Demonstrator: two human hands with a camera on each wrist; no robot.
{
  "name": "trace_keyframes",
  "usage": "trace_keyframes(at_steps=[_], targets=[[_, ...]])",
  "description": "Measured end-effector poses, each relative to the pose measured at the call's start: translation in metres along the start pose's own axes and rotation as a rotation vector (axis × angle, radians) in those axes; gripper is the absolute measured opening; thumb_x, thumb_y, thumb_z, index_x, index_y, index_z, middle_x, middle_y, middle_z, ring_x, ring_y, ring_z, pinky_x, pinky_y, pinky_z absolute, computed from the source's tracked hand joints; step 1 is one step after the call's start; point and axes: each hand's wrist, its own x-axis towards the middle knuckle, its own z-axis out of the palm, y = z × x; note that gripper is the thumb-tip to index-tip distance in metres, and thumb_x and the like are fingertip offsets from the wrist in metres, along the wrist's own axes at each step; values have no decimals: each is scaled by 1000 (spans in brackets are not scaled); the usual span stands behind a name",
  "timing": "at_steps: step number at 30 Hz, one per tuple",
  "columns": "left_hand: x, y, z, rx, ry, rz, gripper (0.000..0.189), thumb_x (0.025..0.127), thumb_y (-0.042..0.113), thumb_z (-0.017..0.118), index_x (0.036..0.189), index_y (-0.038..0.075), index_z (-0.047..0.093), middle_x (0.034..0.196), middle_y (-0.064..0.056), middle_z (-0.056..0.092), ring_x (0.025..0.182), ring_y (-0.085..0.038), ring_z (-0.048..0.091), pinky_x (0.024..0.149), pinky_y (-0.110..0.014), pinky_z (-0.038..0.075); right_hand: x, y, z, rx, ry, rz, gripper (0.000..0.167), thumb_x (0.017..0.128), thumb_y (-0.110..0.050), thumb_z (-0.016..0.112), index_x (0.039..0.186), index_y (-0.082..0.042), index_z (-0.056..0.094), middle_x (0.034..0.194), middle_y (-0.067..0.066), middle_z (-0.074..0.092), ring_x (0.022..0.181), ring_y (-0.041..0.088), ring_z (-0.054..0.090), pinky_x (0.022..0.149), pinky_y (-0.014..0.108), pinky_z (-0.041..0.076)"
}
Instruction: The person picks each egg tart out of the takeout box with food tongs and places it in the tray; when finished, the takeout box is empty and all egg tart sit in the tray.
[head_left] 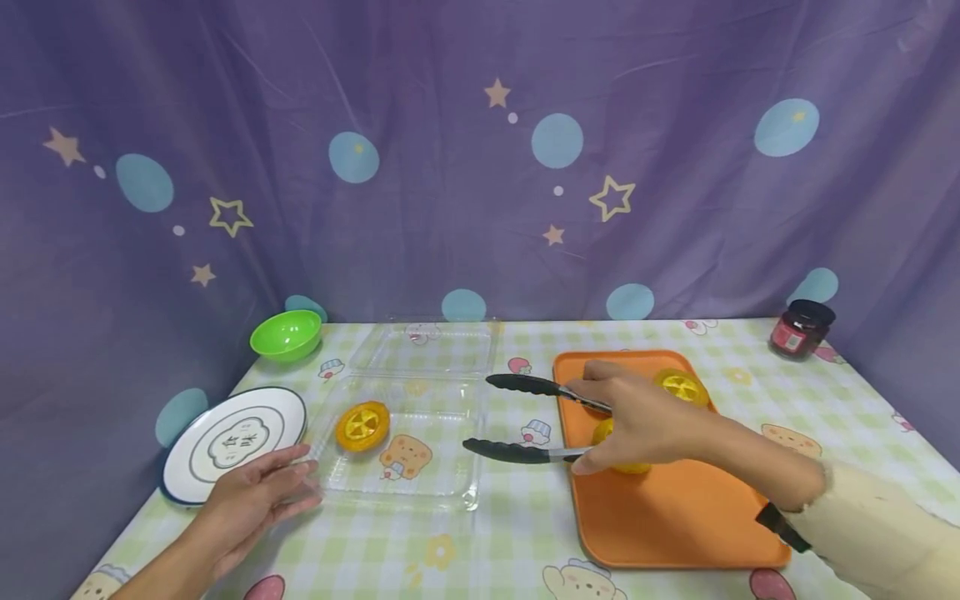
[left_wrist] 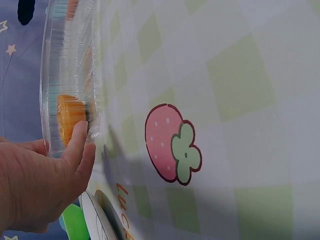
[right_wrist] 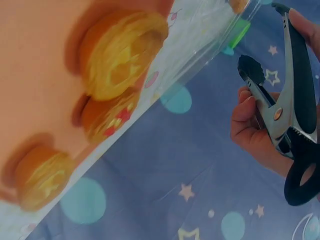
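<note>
My right hand (head_left: 645, 412) holds black-and-silver tongs (head_left: 513, 452) over the orange tray (head_left: 675, 529); their tips point left, spread apart, with nothing between them. Three egg-tart-like pastries lie on the tray in the right wrist view, one large tart (right_wrist: 120, 55), one with red bits (right_wrist: 110, 117) and one smaller tart (right_wrist: 44, 177). Loosely extended, the fingers of my left hand (head_left: 251, 508) are at the left side of a clear plastic box (head_left: 397, 500). Inside that box sits a single tart (head_left: 363, 426), toward its left, also visible through the wall in the left wrist view.
The box's clear lid (head_left: 427, 348) lies folded back behind it. On the left are a white plate (head_left: 187, 467) with a dark rim and a green bowl (head_left: 287, 335). A dark jar (head_left: 802, 329) stands at the far right, before a purple curtain (head_left: 450, 217).
</note>
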Motion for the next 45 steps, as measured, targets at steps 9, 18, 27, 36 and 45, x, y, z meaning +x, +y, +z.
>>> trace_keyframes(at_steps=[9, 18, 27, 36, 45], targets=[[0, 1, 1, 5, 9, -2, 60, 98, 8, 54, 147, -9, 24, 136, -22, 48, 98, -18, 61, 91, -40, 57, 34, -18, 6, -41, -7, -116, 85, 66, -44, 84, 134, -1, 56, 91, 1, 46, 72, 14, 41, 54, 22, 38], [-1, 3, 2, 6, -1, -5, 60, 99, 8, 52, 147, -10, 22, 137, -24, 47, 100, -18, 62, 90, -40, 57, 74, -39, 16, -34, -59, -160, 86, 69, -45, 84, 135, 0, 54, 104, 8, 52, 89, 18, 49, 69, 26, 50], [-2, 5, 2, 8, 0, 3, 60, 99, 7, 52, 147, -11, 20, 131, -18, 54, 98, -15, 63, 89, -40, 58, 104, -55, 28, -84, -85, -192, 84, 68, -44, 84, 132, 1, 56, 100, 10, 53, 87, 18, 47, 66, 24, 47], [-1, 2, 2, 7, 2, 20, 59, 99, 5, 51, 147, -12, 20, 128, -15, 56, 97, -16, 63, 89, -40, 58, 126, -69, 48, -157, -108, -168, 86, 65, -48, 84, 132, -1, 56, 106, 8, 55, 92, 18, 49, 61, 21, 45], [0, 2, 2, 11, 4, 10, 59, 99, 6, 51, 147, -12, 21, 132, -19, 53, 98, -17, 63, 89, -40, 58, 140, -74, 61, -152, -164, -187, 81, 67, -45, 85, 130, -1, 58, 109, 8, 54, 95, 19, 50, 74, 23, 51]])
